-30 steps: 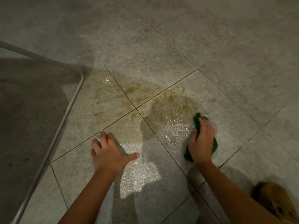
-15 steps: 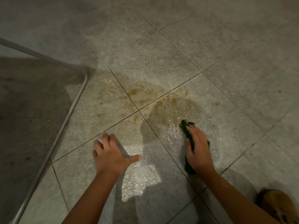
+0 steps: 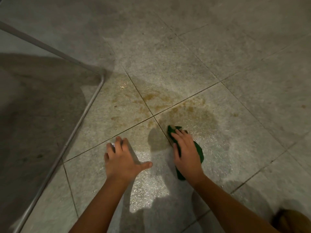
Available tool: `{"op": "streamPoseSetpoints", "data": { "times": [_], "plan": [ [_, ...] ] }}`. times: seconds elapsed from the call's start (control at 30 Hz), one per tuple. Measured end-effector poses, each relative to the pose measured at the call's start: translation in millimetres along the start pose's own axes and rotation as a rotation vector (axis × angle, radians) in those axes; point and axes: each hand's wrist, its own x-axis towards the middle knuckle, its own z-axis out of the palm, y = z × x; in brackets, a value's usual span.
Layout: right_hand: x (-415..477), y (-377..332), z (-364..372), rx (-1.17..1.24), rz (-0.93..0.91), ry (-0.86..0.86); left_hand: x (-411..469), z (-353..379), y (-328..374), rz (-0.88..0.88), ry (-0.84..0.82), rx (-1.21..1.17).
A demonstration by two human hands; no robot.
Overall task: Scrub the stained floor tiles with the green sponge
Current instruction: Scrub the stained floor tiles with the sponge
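Brown stains [image 3: 190, 111] spread over the wet grey floor tiles [image 3: 168, 68] around a crossing of grout lines. My right hand [image 3: 186, 153] presses the green sponge [image 3: 199, 151] flat on the wet tile, just right of the grout line and at the near edge of the stain. The sponge shows beyond my fingertips and beside my wrist. My left hand [image 3: 122, 158] lies flat on the wet tile to the left, fingers spread, holding nothing.
A metal tube frame [image 3: 79, 125] runs diagonally along the left and bends at a corner, with a dark area behind it. A brown object [image 3: 291, 221] sits at the bottom right corner. Dry tiles extend to the back and right.
My right hand has slid the sponge leftward across the wet tile toward the grout line. My left hand has stayed planted.
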Motion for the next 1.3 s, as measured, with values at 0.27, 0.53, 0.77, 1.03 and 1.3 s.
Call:
{"op": "streamPoseSetpoints", "data": {
  "times": [0.27, 0.53, 0.77, 1.03, 1.3],
  "plan": [
    [4.9, 32.5, -32.5, -0.018, 0.049, 0.009, 2.1, -14.8, -53.3, -0.014, 0.054, -0.053],
    [23.1, -26.1, 23.9, -0.056, 0.174, 0.017, 1.9, -9.0, -63.9, 0.016, -0.021, 0.001],
    [6.8, -23.6, 7.5, -0.055, -0.184, -0.252, 1.4, -7.6, -66.3, 0.008, -0.016, -0.021],
    [2.8, -8.5, -25.0, -0.332, -0.008, -0.104, -0.3, -6.8, -67.4, -0.003, -0.02, -0.077],
    [10.1, -42.0, -24.3, 0.006, 0.215, -0.205, -1.8, -9.4, -66.2, -0.015, -0.045, -0.066]
  ]
}}
